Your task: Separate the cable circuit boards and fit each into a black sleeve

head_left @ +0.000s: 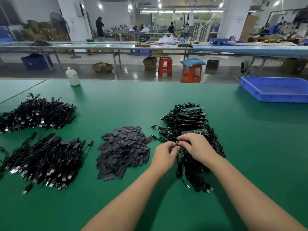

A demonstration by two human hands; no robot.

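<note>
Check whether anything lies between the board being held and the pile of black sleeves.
Nothing visible does. Both the left hand and right hand pinch a small circuit board at the cable pile's near edge; the sleeve pile lies just to its left, with only bare green table between.

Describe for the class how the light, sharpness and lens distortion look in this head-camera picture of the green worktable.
Head view: overhead lamps give even light and soft shadows beside the forearms and under the blue tray; the green table carries a mild sheen; the wide lens bows the far benches and pillars; the background looks soft; the small circuit board pinched between left hand and right hand is too small to read.
</note>
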